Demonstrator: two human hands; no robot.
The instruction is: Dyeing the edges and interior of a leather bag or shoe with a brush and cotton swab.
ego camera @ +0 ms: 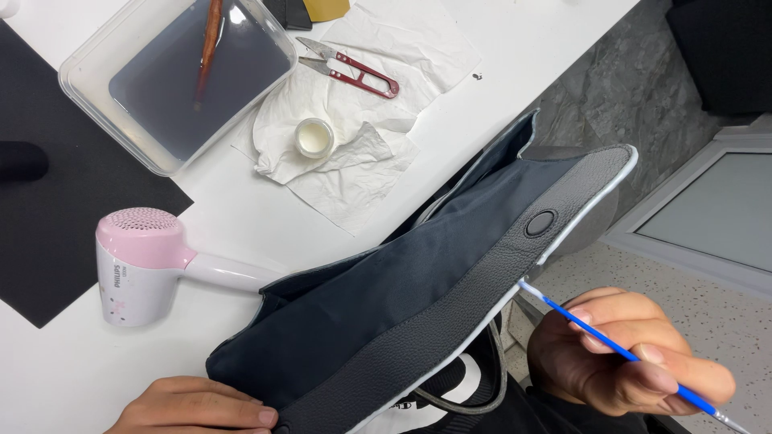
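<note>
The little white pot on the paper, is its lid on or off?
Off. The pot stands open on the crumpled paper, and white stuff shows inside. No lid is in view.

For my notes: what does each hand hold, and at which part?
Right hand pinches a thin blue brush mid-handle. Left hand presses the grey bag at its lower corner.

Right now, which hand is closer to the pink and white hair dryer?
The left hand. It rests on the dark grey leather bag just below the pink and white hair dryer. The right hand holds a blue brush far across, beyond the bag.
</note>
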